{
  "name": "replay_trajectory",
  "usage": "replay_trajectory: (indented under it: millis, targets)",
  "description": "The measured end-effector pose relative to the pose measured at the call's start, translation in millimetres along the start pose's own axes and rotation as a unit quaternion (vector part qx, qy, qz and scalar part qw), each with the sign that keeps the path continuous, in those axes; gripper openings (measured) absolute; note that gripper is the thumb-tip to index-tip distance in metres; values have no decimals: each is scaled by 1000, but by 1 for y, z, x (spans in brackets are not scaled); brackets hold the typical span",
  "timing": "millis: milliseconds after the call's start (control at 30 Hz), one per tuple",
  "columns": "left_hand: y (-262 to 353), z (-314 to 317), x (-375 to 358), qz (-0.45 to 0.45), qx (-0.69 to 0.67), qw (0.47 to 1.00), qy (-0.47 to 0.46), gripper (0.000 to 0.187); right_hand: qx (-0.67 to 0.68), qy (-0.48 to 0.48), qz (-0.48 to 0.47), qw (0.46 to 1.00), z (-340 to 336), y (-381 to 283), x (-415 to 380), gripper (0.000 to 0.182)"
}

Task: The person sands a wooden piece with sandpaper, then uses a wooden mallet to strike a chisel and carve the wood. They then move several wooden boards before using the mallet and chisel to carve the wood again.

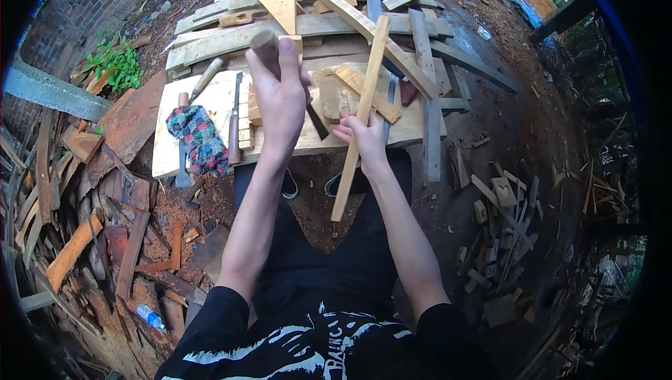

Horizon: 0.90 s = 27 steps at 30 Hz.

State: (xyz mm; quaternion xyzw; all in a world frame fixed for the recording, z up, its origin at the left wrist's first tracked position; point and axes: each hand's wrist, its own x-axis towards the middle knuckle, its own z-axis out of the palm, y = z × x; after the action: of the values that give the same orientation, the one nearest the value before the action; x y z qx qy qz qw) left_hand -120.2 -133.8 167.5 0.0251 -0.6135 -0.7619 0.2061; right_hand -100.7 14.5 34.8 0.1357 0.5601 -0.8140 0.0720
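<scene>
My left hand (281, 103) is closed around the wooden handle (264, 45) of a chisel, raised over the front of the workbench, thumb pointing up. Its dark blade (317, 121) slants down to the right below my fingers. In my right hand (367, 141) is a long, narrow wooden strip (369, 79), tilted, with its lower end hanging over my lap. Some fingers of that hand show to the left of the strip. Behind the two hands lies a round-edged wood block (337, 93) with a short board (367, 93) across it.
A checkered cloth (196, 135), a chisel with a pale handle (207, 77) and a brown-handled tool (234, 135) lie at the bench's left. Long planks (329, 26) cover the back. Scrap wood (133, 240) and a plastic bottle (150, 317) lie on the ground left; offcuts (500, 226) lie right.
</scene>
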Motion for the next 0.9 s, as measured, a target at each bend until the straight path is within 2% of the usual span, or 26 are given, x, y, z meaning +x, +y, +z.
replay_trajectory:
  millis: [167, 233, 300, 367, 567, 733, 767, 800, 867, 900]
  targets:
    - [0, 11, 21, 80, 15, 995, -50, 30, 34, 7, -8, 999, 5, 8, 19, 34]
    - [-8, 16, 27, 147, 73, 985, -59, 32, 76, 9, 5, 997, 7, 10, 23, 36]
    - [-16, 18, 34, 143, 74, 984, -76, 32, 83, 5, 9, 997, 7, 13, 25, 37]
    - [-26, 20, 39, 131, 75, 981, -119, 41, 90, 4, 13, 996, 4, 14, 26, 38]
    - [-36, 22, 41, 112, 48, 981, -149, 41, 91, 2, 8, 996, 5, 12, 22, 38]
    - [-40, 24, 39, 122, 75, 977, -159, 38, 27, -11, -15, 999, 6, 9, 23, 37]
    - [-42, 26, 40, 150, 89, 972, -157, 34, 27, -11, -15, 999, 4, 7, 25, 37]
    - [-43, 27, 40, 179, 103, 966, -155, 31, -33, -10, -16, 999, 3, -2, 24, 38]
    - [-39, 26, 38, 174, 111, 964, -165, 32, -126, 13, -14, 992, -1, -27, 24, 40]
    - [-37, 27, 37, 168, 121, 963, -175, 33, -225, 28, -78, 971, -9, -41, 30, 42]
